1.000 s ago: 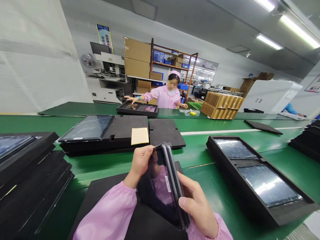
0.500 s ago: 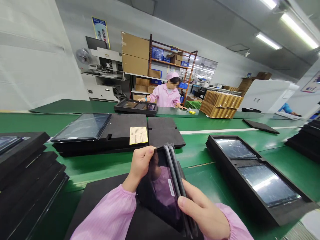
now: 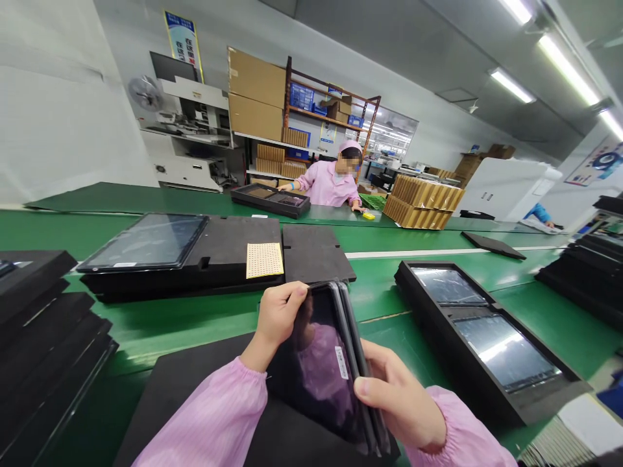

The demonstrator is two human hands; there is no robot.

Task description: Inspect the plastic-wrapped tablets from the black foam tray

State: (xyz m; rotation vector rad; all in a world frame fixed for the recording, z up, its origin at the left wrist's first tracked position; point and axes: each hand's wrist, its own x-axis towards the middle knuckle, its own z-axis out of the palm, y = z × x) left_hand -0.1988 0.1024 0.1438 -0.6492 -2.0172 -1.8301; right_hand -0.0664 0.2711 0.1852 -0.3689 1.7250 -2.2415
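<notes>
Two or more dark, glossy tablet screens (image 3: 321, 383) stand tilted together in my hands, their edges side by side. A small white label shows on the front one, which mirrors a pink sleeve. My left hand (image 3: 280, 318) grips the upper left corner, thumb on the glass. Around the right edge, my right hand (image 3: 396, 389) is closed with its thumb on the rim; its other fingers are partly hidden behind. Beneath them lies a black foam board (image 3: 195, 395).
A black foam tray (image 3: 423, 331) with two screens lies on the right. At left are stacked black trays (image 3: 43, 350), another screen (image 3: 150, 240) and a dotted sticker sheet (image 3: 264, 260). A co-worker in pink (image 3: 331, 178) stands across the green bench, near bundled cardboard dividers (image 3: 423, 201).
The view has shifted slightly. The screens stay in both hands, with their lower end a little further right. The co-worker's head and body have moved slightly.
</notes>
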